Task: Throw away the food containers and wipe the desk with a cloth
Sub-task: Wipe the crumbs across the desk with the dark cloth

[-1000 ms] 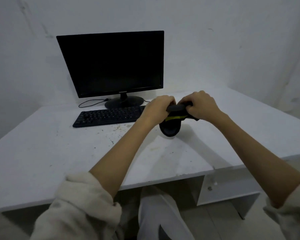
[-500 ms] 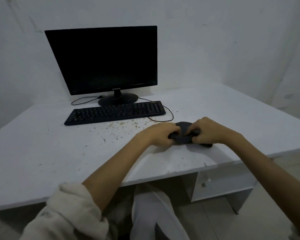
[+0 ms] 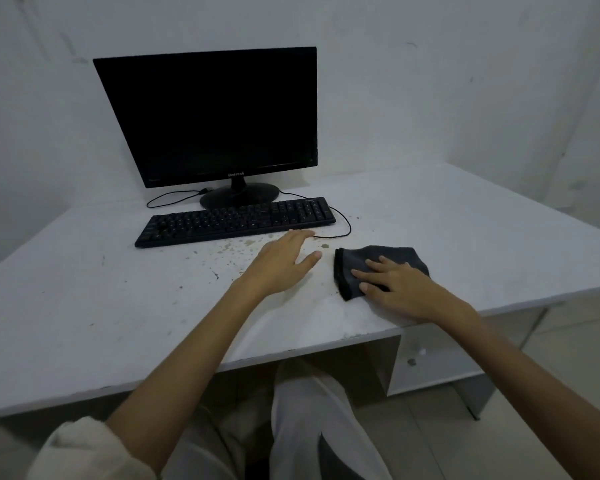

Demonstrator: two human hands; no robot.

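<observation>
A dark grey folded cloth (image 3: 361, 265) lies flat on the white desk (image 3: 84, 306), right of centre. My right hand (image 3: 395, 285) presses on it with straight, spread fingers. My left hand (image 3: 281, 261) lies open on the desk just left of the cloth, fingers stretched toward the keyboard, not touching the cloth. Brown crumbs and stains (image 3: 236, 247) spot the desk in front of the keyboard. No food container is in view.
A black keyboard (image 3: 232, 221) lies at the back centre with its cable (image 3: 343, 226) looping to the right. Behind it stands a black monitor (image 3: 215, 116) against the wall. My knees are under the desk's front edge, beside a white drawer unit (image 3: 426, 362).
Both hands held the bunched cloth above the desk, then lowered it. Now it lies spread flat under my right hand. My left hand has let go and moved left.
</observation>
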